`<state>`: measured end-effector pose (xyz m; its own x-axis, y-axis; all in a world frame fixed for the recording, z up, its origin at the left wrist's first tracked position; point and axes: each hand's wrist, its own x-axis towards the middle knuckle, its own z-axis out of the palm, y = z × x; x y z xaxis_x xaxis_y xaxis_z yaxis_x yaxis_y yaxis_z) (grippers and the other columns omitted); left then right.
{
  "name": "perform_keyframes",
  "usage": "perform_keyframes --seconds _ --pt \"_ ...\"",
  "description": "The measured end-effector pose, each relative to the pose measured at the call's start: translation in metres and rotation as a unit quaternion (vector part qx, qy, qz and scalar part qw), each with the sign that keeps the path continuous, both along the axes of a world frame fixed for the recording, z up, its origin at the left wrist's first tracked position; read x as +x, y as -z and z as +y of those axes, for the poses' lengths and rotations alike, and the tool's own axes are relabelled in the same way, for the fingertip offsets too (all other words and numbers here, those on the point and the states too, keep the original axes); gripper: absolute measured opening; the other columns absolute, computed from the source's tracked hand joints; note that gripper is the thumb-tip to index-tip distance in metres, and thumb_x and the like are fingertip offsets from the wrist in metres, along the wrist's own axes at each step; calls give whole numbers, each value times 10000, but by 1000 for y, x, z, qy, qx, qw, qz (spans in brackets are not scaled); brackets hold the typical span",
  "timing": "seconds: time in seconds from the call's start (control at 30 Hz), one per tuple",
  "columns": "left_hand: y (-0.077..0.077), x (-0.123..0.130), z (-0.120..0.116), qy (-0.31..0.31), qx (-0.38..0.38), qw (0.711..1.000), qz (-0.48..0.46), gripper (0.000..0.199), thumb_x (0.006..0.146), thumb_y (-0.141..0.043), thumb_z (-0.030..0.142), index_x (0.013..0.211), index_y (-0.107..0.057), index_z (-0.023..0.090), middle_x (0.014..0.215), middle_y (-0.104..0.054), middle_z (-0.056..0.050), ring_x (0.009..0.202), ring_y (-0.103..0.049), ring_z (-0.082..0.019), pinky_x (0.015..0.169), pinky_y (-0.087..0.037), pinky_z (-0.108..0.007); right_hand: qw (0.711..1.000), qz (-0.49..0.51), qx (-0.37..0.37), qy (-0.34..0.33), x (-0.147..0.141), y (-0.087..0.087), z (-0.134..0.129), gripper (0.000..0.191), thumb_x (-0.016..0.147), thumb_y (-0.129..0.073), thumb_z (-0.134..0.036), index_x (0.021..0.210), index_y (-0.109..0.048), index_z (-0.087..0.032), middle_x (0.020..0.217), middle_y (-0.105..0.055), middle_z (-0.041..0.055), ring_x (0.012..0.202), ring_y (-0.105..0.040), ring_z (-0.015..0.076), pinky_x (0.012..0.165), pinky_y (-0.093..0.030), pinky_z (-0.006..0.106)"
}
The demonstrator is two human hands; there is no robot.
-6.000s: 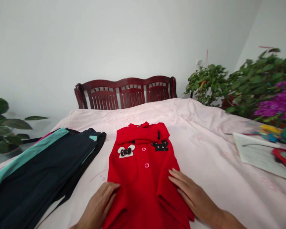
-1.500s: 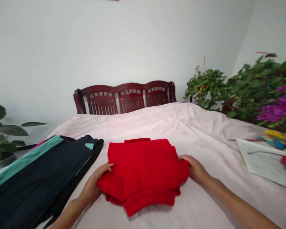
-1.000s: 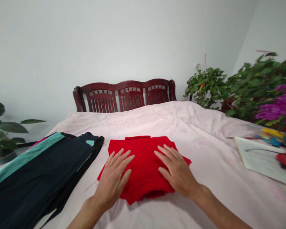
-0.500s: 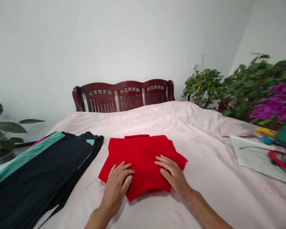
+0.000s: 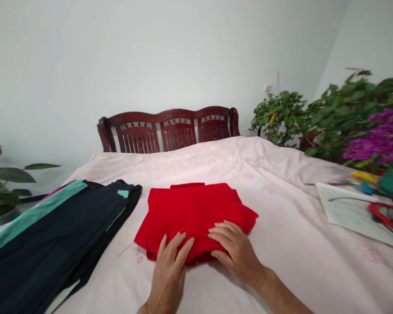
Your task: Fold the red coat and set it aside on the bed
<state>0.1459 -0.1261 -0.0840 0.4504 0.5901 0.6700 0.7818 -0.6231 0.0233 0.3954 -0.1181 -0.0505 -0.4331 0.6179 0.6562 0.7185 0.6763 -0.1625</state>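
A folded red fleece garment (image 5: pixel 191 213) lies on the pink bedcover (image 5: pixel 281 174), its collar edge at the far side and its buttons and appliqués hidden. My left hand (image 5: pixel 169 274) rests on its near edge, fingers spread and palm down. Close beside it, my right hand (image 5: pixel 234 257) lies flat across the near right part of the fold. Neither hand lifts the cloth. To the left of the garment, a folded stack of dark trousers with teal stripes (image 5: pixel 52 231) lies apart from both hands.
A dark red wooden headboard (image 5: pixel 168 131) stands at the bed's far end. On the right are leafy potted plants (image 5: pixel 343 113) with purple flowers (image 5: pixel 376 144), a sheet of paper (image 5: pixel 350 216) and a red-framed object (image 5: pixel 388 218). Another plant (image 5: pixel 3 174) stands at the left.
Both hands have slid toward the garment's near edge, and that edge now looks rounder and tucked under. Six seconds earlier the garment lay long with its front showing; now it is a compact folded square.
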Motion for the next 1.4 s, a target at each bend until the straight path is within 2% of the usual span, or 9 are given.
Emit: perform_keyframes --seconds 0.13,0.27,0.4,0.6,0.83,1.4 --pt "0 -5 4 -2 1 1000 24 693 808 -394 -41 1418 -447 283 1416 -555 -63 1348 -461 -217 1154 -294 -507 999 -5 31 10 -1 2 1 394 943 -545 -426 1262 -605 -202 1152 -712 88 1091 -633 240 989 -500 460" --pt "1 -8 7 10 -15 999 38 641 809 -420 -22 1362 -514 289 1367 -605 -36 1350 -459 -229 1170 -244 -533 999 -10 44 -9 3 3 3 253 951 -552 -340 1148 -657 -219 1121 -729 60 1090 -644 225 979 -512 445" --pt "2 -10 7 16 -24 999 39 608 799 -423 -17 1303 -565 293 1319 -644 -21 1333 -481 -238 1169 -229 -556 999 -9 41 -30 7 4 5 218 933 -583 -373 1062 -695 -238 1100 -736 53 1079 -653 229 957 -524 453" --pt "2 -8 7 14 -31 999 36 599 784 -421 -18 1278 -579 282 1319 -644 -27 1317 -498 -244 1151 -266 -554 999 0 13 -46 11 3 7 242 927 -592 -343 1134 -678 -252 1146 -722 56 1120 -634 218 981 -507 445" --pt "1 -7 7 25 -30 999 35 654 755 -427 -32 1329 -531 264 1346 -622 -32 1342 -465 -241 1152 -260 -544 999 17 5 -32 9 4 6 268 924 -589 -363 1146 -679 -246 1131 -725 66 1099 -641 226 964 -512 435" --pt "-2 -5 5 14 -50 999 17 641 735 -480 26 1321 -549 276 1343 -623 -43 1315 -501 -267 1144 -316 -570 1000 10 -4 -21 8 3 3 287 940 -553 -388 1164 -670 -251 1156 -711 66 1112 -626 237 973 -494 435"
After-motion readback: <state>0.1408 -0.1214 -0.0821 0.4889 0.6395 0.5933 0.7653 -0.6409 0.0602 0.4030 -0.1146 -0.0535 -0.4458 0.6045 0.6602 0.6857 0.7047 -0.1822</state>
